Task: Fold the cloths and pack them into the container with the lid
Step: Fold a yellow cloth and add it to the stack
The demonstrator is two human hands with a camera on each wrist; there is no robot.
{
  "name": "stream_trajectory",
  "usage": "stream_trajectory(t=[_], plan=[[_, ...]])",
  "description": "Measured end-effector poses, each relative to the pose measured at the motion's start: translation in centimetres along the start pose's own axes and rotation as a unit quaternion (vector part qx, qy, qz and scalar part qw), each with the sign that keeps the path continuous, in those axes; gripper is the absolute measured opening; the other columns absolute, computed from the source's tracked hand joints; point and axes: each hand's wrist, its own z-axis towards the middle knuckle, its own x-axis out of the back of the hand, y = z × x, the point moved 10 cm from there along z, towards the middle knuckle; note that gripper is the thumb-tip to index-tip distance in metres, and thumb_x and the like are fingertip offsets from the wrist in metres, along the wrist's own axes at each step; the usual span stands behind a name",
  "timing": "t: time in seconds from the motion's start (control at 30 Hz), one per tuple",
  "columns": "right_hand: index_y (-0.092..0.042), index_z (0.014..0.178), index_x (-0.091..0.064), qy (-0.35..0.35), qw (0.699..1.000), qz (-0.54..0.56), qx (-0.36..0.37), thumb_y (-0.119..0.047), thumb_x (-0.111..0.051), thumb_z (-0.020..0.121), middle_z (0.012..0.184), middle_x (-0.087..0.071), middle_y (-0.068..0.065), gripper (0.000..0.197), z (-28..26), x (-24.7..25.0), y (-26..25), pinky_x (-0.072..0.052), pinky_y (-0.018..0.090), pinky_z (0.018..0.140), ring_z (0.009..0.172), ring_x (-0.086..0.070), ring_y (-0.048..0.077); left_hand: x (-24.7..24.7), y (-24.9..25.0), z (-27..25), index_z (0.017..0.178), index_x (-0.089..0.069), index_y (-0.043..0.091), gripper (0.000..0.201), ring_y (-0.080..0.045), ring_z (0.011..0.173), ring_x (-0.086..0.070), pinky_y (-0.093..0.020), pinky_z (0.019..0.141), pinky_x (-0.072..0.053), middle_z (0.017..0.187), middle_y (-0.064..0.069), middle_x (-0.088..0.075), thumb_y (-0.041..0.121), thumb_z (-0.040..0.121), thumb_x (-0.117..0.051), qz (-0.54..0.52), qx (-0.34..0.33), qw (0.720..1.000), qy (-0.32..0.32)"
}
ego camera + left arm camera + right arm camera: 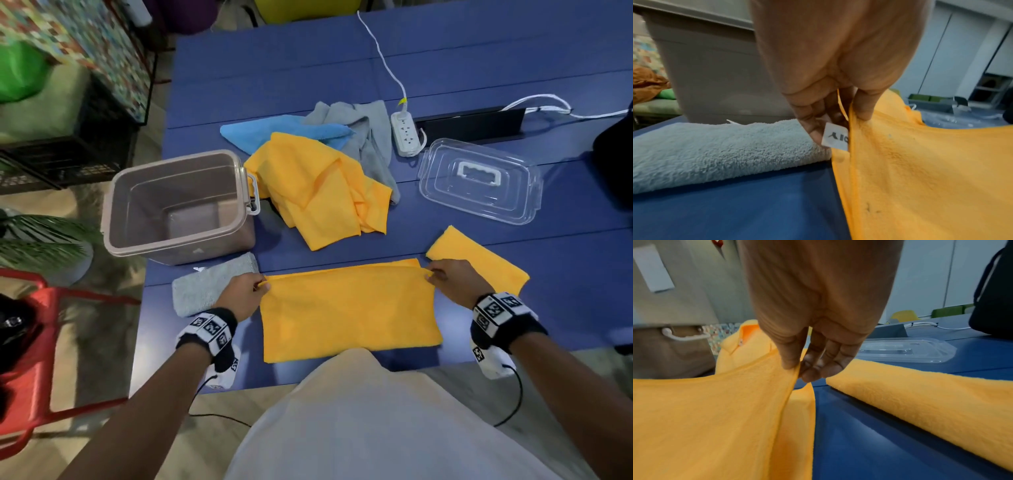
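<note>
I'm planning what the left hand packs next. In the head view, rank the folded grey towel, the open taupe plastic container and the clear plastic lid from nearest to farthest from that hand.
1. Folded grey towel, right beside the left hand.
2. Open taupe plastic container, behind the towel.
3. Clear plastic lid, far across on the right side.

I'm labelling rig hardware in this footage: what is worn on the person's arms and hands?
Both forearms and hands are bare: no sleeves, no gloves. The left hand and right hand each have a black wrist strap carrying white blocks printed with black square markers. Under each wrist hangs a white camera unit trailing a thin black cable.
</note>
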Motion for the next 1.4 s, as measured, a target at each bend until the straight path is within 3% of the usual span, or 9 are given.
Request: stream_trajectory(t=[0.17, 0.3, 0.4, 0.53, 0.7, 0.83, 1.13, 1.27, 1.4], plan=[[-0.014, 0.128, -0.051, -0.014, 0.996, -0.079, -0.032, -0.022, -0.045, 0.101, 0.087, -0.064, 0.013, 0.028, 3.5, -1.3, 0.1, -0.052, 0.041, 0.061, 0.069, -0.061, 0.032, -0.4, -0.9, 2.5, 0.111, -0.063, 0.013, 0.02, -0.024, 0.076, -0.06, -0.031, 0.066, -0.045, 0.09, -0.01, -0.064, 0.023, 0.096, -0.055, 0.048, 0.043, 0.998, 0.014], [-0.009, 0.126, -0.054, -0.014, 0.989, -0.141, -0.048, -0.028, -0.042, 0.102, 0.116, -0.061, 0.015, 0.033, 5.2, -2.4, 0.5, -0.05, 0.038, 0.072, 0.093, -0.06, 0.03, -1.0, -0.6, 3.2, 0.106, -0.063, 0.014, 0.018, -0.024, 0.077, -0.059, -0.032, 0.065, -0.046, 0.091, -0.008, -0.064, 0.026, 0.096, -0.054, 0.097, 0.045, 0.994, 0.018], [-0.005, 0.121, -0.058, 0.016, 0.985, -0.174, -0.012, -0.028, -0.045, 0.1, 0.126, -0.048, 0.013, 0.033, 6.0, -2.7, -0.2, -0.05, 0.04, 0.086, 0.109, -0.054, 0.03, -1.6, -0.5, 3.3, 0.109, -0.065, 0.013, 0.022, -0.027, 0.091, -0.06, -0.036, 0.074, -0.049, 0.116, -0.008, -0.057, 0.026, 0.098, -0.051, 0.132, 0.025, 0.991, 0.025], [-0.006, 0.118, -0.058, 0.003, 0.976, -0.216, 0.01, -0.011, -0.047, 0.098, 0.132, -0.041, 0.011, 0.024, 6.6, -3.6, -0.8, -0.047, 0.032, 0.085, 0.116, -0.049, 0.027, -2.5, -0.7, 3.4, 0.113, -0.067, 0.013, 0.027, -0.028, 0.093, -0.062, -0.039, 0.075, -0.05, 0.134, -0.003, -0.043, 0.026, 0.1, -0.047, 0.181, 0.012, 0.983, 0.015], [-0.011, 0.092, -0.066, -0.016, 0.967, -0.253, -0.003, -0.004, -0.056, 0.087, 0.116, -0.051, 0.008, 0.013, 7.5, -4.0, 0.0, -0.049, 0.027, 0.077, 0.103, -0.051, 0.022, -2.6, -0.1, 3.5, 0.114, -0.064, 0.014, 0.025, -0.028, 0.089, -0.063, -0.037, 0.07, -0.048, 0.121, -0.006, -0.051, 0.021, 0.1, -0.045, 0.233, 0.004, 0.972, 0.006], [-0.005, 0.091, -0.072, -0.028, 0.981, -0.188, -0.028, -0.011, -0.06, 0.09, 0.099, -0.068, 0.013, 0.014, 8.0, -3.3, 0.2, -0.055, 0.037, 0.079, 0.089, -0.063, 0.026, -2.3, 0.1, 4.1, 0.11, -0.066, 0.014, 0.023, -0.028, 0.096, -0.062, -0.036, 0.076, -0.049, 0.114, -0.008, -0.058, 0.019, 0.099, -0.048, 0.221, 0.01, 0.975, -0.012], [-0.008, 0.08, -0.077, 0.061, 0.998, 0.008, -0.03, -0.02, -0.083, 0.072, 0.082, -0.073, 0.008, 0.016, 6.2, 3.6, 1.0, -0.051, 0.035, 0.086, 0.081, -0.066, 0.019, 2.0, 0.8, 4.7, 0.117, -0.065, 0.017, 0.032, -0.022, 0.081, -0.059, -0.03, 0.073, -0.045, 0.082, -0.003, -0.061, 0.009, 0.087, -0.068, -0.002, -0.023, 1.0, -0.005], [-0.007, 0.078, -0.076, 0.104, 0.993, 0.044, -0.042, -0.015, -0.083, 0.071, 0.071, -0.068, 0.005, 0.013, 5.2, 4.9, 0.9, -0.052, 0.032, 0.081, 0.073, -0.061, 0.016, 2.3, 1.8, 5.3, 0.086, -0.073, 0.005, 0.006, -0.022, 0.079, -0.059, -0.033, 0.075, -0.048, 0.079, -0.003, -0.059, 0.009, 0.081, -0.075, 0.015, -0.044, 0.999, -0.014], [-0.007, 0.077, -0.074, 0.122, 0.99, 0.058, -0.046, -0.012, -0.082, 0.072, 0.06, -0.059, -0.005, 0.011, 4.5, 5.0, 1.1, -0.053, 0.038, 0.081, 0.072, -0.062, 0.02, 2.7, 1.9, 5.4, 0.068, -0.066, 0.014, 0.019, -0.014, 0.068, -0.057, -0.026, 0.067, -0.046, 0.076, 0.003, -0.062, 0.008, 0.071, -0.084, -0.025, -0.047, 0.999, 0.0]])
